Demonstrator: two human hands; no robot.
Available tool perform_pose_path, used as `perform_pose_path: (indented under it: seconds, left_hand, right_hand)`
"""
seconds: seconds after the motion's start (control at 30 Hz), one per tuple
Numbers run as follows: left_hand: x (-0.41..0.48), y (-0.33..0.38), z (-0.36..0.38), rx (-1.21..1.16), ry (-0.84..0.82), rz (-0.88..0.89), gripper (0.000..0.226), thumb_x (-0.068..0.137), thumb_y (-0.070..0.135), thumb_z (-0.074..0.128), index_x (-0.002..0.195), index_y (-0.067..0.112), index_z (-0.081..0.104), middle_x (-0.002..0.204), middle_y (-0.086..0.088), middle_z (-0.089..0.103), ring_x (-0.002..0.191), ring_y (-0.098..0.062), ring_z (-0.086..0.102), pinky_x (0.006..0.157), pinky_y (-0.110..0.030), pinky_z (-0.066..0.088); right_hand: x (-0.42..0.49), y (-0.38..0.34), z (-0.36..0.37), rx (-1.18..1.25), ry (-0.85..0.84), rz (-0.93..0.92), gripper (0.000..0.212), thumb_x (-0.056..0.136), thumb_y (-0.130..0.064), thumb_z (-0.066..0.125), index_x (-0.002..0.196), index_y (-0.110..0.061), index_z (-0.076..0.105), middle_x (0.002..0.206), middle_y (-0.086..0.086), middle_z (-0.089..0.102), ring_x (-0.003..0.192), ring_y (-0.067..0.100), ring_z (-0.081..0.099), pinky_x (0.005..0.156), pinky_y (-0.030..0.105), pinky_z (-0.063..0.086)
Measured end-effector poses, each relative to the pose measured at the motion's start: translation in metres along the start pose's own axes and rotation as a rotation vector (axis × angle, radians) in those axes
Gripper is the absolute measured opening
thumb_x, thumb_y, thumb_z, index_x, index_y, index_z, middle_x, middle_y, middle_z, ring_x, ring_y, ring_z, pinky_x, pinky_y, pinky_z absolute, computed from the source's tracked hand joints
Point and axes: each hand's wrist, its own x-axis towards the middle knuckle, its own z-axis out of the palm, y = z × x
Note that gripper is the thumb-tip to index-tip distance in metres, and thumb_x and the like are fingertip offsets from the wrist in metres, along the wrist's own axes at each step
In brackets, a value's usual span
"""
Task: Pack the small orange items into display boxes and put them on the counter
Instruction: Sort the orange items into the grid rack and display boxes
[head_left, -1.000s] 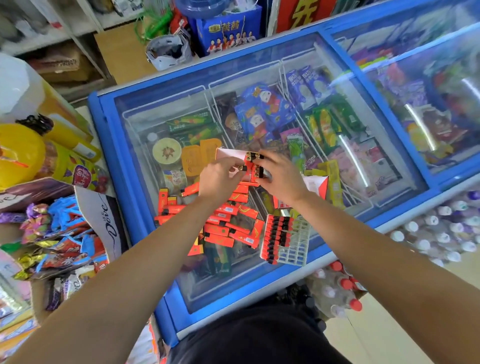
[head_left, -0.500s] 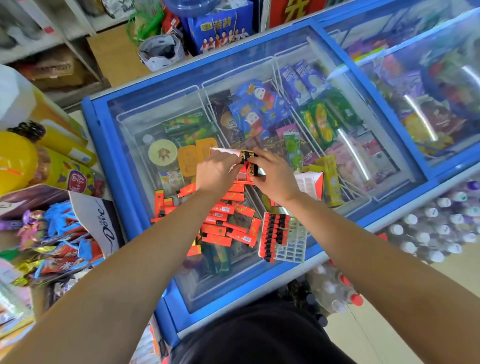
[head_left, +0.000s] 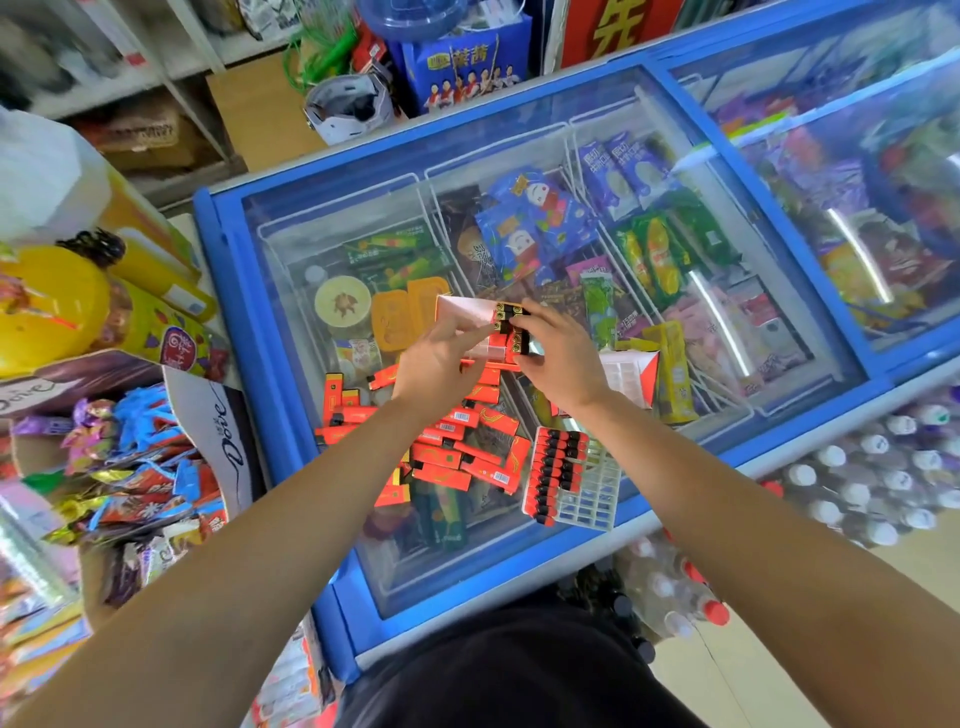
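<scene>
Head view: we look down on a blue-framed chest freezer (head_left: 228, 291) whose sliding glass lid serves as our counter, with wrapped ice creams in wire baskets showing under the glass. On the lid lies a loose pile of orange items (head_left: 457, 447), and just to its right a white grid tray (head_left: 587, 493) partly filled with more of them, black caps up. A second display box (head_left: 631, 371) rests beyond the tray. To the left an open sweets carton (head_left: 218, 431) overflows with wrappers; capped bottles (head_left: 883, 483) stand on the floor to the right, and shelves and a blue bag (head_left: 467, 62) fill the far side.

Above the pile, our left hand (head_left: 436, 364) grips the held display box (head_left: 467, 312) – fingers wrapped round its side – while our right hand (head_left: 558, 358) curls its fingers over the black-capped items at the box's open end.

Against the frames a second and half a second ago, little differs – both hands keep the same hold over the same part of the lid, and pile and tray have not moved.
</scene>
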Motion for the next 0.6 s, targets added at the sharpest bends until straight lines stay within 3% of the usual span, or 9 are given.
perform_pose_path:
  seconds: [0.1,0.2,0.3,0.37,0.43,0.5,0.6]
  left_hand:
    - [-0.035,-0.019,-0.010,-0.055,0.064,-0.128,0.041,0.084,0.012,0.072,0.124,0.019,0.070,0.114,-0.002,0.068,0.100,-0.024,0.063,0.066,-0.039,0.059]
    - [-0.065,-0.042,-0.023,0.014,0.123,-0.251,0.037,0.083,0.014,0.072,0.119,0.023,0.073,0.120,-0.001,0.067,0.107,-0.029,0.058,0.082,-0.047,0.054]
    - [-0.086,-0.064,-0.033,0.141,0.046,-0.408,0.045,0.084,0.030,0.074,0.127,0.033,0.066,0.137,-0.004,0.058,0.123,-0.035,0.047,0.094,-0.054,0.046]
    - [-0.095,-0.071,-0.037,0.161,-0.039,-0.523,0.052,0.084,0.036,0.072,0.135,0.035,0.058,0.150,-0.005,0.046,0.134,-0.038,0.037,0.101,-0.062,0.040]
    - [-0.102,-0.073,-0.037,0.115,-0.086,-0.606,0.056,0.089,0.039,0.068,0.142,0.037,0.050,0.157,-0.005,0.035,0.137,-0.040,0.033,0.104,-0.063,0.038]
    - [-0.110,-0.071,-0.036,0.083,-0.104,-0.636,0.055,0.093,0.040,0.064,0.145,0.035,0.047,0.159,-0.006,0.033,0.136,-0.042,0.036,0.101,-0.060,0.043]
    - [-0.123,-0.073,-0.033,0.082,-0.104,-0.621,0.046,0.093,0.041,0.066,0.135,0.027,0.060,0.156,-0.007,0.038,0.129,-0.042,0.045,0.095,-0.056,0.050]
  right_hand:
    - [0.000,0.000,0.000,-0.008,-0.009,0.002,0.050,0.085,-0.016,0.073,0.133,-0.016,0.060,0.150,0.003,0.048,0.127,0.036,0.051,0.107,0.051,0.041]
    - [-0.002,-0.007,-0.001,-0.111,-0.026,0.005,0.052,0.086,-0.020,0.071,0.137,-0.017,0.057,0.154,0.005,0.042,0.127,0.041,0.046,0.108,0.053,0.037]
    - [-0.018,-0.023,0.002,-0.135,0.056,-0.035,0.052,0.084,-0.019,0.072,0.134,-0.017,0.058,0.151,0.004,0.045,0.128,0.035,0.040,0.107,0.052,0.035]
    - [-0.031,-0.036,0.012,-0.104,0.074,-0.126,0.043,0.085,-0.020,0.071,0.127,-0.016,0.063,0.135,0.001,0.056,0.122,0.027,0.045,0.102,0.049,0.041]
    - [-0.041,-0.049,0.025,-0.088,-0.031,-0.178,0.039,0.086,-0.028,0.071,0.123,-0.018,0.065,0.123,-0.003,0.062,0.117,0.023,0.049,0.097,0.046,0.043]
    - [-0.046,-0.062,0.038,-0.124,-0.191,-0.189,0.046,0.087,-0.037,0.069,0.128,-0.019,0.061,0.127,-0.002,0.060,0.119,0.023,0.051,0.102,0.044,0.043]
    - [-0.050,-0.073,0.057,-0.229,-0.330,-0.195,0.061,0.087,-0.045,0.067,0.138,-0.018,0.051,0.137,0.003,0.052,0.126,0.027,0.046,0.107,0.041,0.039]
